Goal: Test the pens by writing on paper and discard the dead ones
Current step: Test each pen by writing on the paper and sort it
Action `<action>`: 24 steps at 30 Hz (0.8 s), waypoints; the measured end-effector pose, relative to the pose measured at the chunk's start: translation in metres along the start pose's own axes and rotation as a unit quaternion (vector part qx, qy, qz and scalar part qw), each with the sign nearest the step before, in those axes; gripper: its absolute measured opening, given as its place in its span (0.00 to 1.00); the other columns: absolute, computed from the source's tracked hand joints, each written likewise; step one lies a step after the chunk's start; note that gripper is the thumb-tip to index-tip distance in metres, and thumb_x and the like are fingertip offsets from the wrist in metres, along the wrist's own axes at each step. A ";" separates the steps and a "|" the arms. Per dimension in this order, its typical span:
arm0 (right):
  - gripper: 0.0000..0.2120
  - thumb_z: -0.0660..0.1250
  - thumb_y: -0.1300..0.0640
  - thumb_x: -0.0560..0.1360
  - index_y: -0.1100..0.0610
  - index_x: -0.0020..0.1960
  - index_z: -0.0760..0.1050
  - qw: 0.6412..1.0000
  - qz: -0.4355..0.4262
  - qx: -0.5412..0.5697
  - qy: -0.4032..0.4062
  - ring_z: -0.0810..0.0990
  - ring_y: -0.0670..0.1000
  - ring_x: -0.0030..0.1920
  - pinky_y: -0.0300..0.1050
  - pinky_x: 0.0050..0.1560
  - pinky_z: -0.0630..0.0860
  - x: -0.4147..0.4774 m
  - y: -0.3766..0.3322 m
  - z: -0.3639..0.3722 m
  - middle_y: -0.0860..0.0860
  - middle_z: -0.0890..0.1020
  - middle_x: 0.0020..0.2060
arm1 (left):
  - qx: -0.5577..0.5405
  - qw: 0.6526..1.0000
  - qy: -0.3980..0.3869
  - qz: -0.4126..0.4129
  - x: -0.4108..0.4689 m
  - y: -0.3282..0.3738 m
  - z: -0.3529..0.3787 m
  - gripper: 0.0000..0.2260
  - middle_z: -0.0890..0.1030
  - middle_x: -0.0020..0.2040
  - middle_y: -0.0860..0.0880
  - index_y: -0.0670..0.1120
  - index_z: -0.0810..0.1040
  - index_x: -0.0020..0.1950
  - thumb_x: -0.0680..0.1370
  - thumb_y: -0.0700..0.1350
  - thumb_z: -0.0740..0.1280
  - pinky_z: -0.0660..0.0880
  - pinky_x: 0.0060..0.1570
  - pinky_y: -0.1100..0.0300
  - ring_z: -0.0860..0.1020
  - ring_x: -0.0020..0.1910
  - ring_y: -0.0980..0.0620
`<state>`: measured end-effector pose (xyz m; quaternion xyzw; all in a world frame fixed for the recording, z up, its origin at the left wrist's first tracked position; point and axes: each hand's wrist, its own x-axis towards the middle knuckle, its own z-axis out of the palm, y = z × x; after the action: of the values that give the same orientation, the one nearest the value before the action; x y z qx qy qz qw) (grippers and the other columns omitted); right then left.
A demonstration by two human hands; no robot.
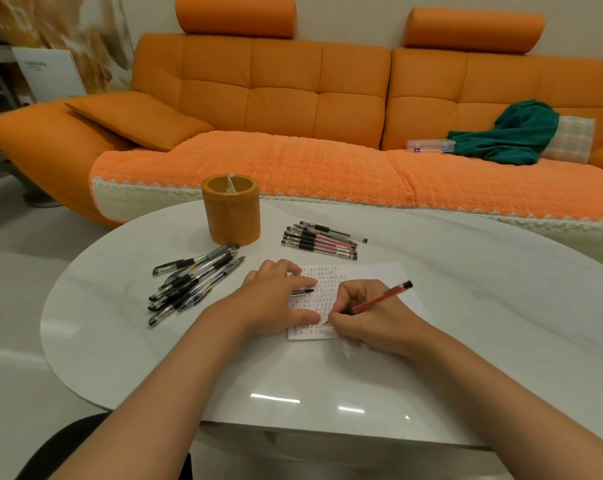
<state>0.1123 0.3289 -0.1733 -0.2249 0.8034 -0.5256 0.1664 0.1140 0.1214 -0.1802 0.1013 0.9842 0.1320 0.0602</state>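
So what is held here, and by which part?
Right hand grips the red pen low, near its tip. Left hand rests flat on the paper.

I see one glossy white rounded table (154,358). A white paper sheet with rows of small marks (372,275) lies flat near centre. From the sheet:
- 11 o'clock: an orange cylindrical holder (231,216), upright.
- 9 o'clock: a loose pile of clear black-grip pens (192,282).
- 12 o'clock: a neat row of red and black pens (322,240).
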 end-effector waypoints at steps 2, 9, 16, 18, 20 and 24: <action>0.05 0.67 0.70 0.70 0.63 0.38 0.75 1.000 -0.013 -0.012 -0.015 0.75 0.56 0.27 0.46 0.29 0.70 -0.002 0.001 0.000 0.67 0.80 0.31 | -0.002 1.000 -0.003 0.003 0.000 -0.001 -0.001 0.34 0.60 0.75 0.55 0.63 0.62 0.77 0.73 0.69 0.66 0.56 0.73 0.49 0.56 0.73 0.51; 0.06 0.68 0.70 0.72 0.66 0.39 0.73 0.999 -0.023 -0.030 -0.007 0.74 0.53 0.26 0.44 0.27 0.70 0.000 0.005 0.000 0.68 0.79 0.34 | -0.011 1.000 -0.001 0.001 0.000 -0.001 -0.001 0.39 0.60 0.75 0.55 0.61 0.61 0.78 0.70 0.71 0.67 0.56 0.72 0.50 0.56 0.73 0.51; 0.07 0.71 0.68 0.72 0.67 0.39 0.73 0.998 -0.028 -0.063 0.004 0.76 0.50 0.27 0.42 0.29 0.72 -0.002 0.007 0.004 0.59 0.80 0.31 | -0.020 1.000 -0.007 -0.008 -0.001 0.002 -0.003 0.38 0.60 0.75 0.55 0.61 0.62 0.77 0.70 0.69 0.69 0.56 0.73 0.49 0.56 0.74 0.51; 0.07 0.71 0.67 0.71 0.67 0.39 0.73 0.997 -0.029 -0.070 0.008 0.76 0.50 0.27 0.42 0.29 0.73 -0.003 0.006 0.005 0.61 0.80 0.32 | -0.018 1.000 -0.008 -0.009 0.000 0.003 -0.004 0.38 0.60 0.75 0.55 0.61 0.62 0.77 0.70 0.69 0.70 0.56 0.73 0.49 0.56 0.74 0.51; 0.08 0.71 0.68 0.71 0.67 0.38 0.72 0.997 -0.031 -0.075 0.012 0.75 0.49 0.27 0.41 0.29 0.72 -0.003 0.006 0.005 0.61 0.79 0.31 | -0.017 1.000 -0.008 -0.013 0.000 0.004 -0.005 0.38 0.60 0.76 0.55 0.61 0.62 0.77 0.70 0.69 0.70 0.56 0.72 0.49 0.56 0.74 0.51; 0.08 0.70 0.68 0.70 0.67 0.38 0.71 0.997 -0.030 -0.072 0.012 0.74 0.50 0.26 0.42 0.29 0.71 -0.003 0.007 0.004 0.59 0.78 0.29 | -0.018 1.000 -0.012 -0.018 -0.001 0.005 -0.005 0.38 0.60 0.76 0.55 0.61 0.61 0.77 0.70 0.69 0.70 0.56 0.73 0.49 0.56 0.74 0.50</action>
<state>0.1155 0.3296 -0.1817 -0.2546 0.8340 -0.4734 0.1243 0.1154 0.1245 -0.1743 0.0843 0.9825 0.1474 0.0760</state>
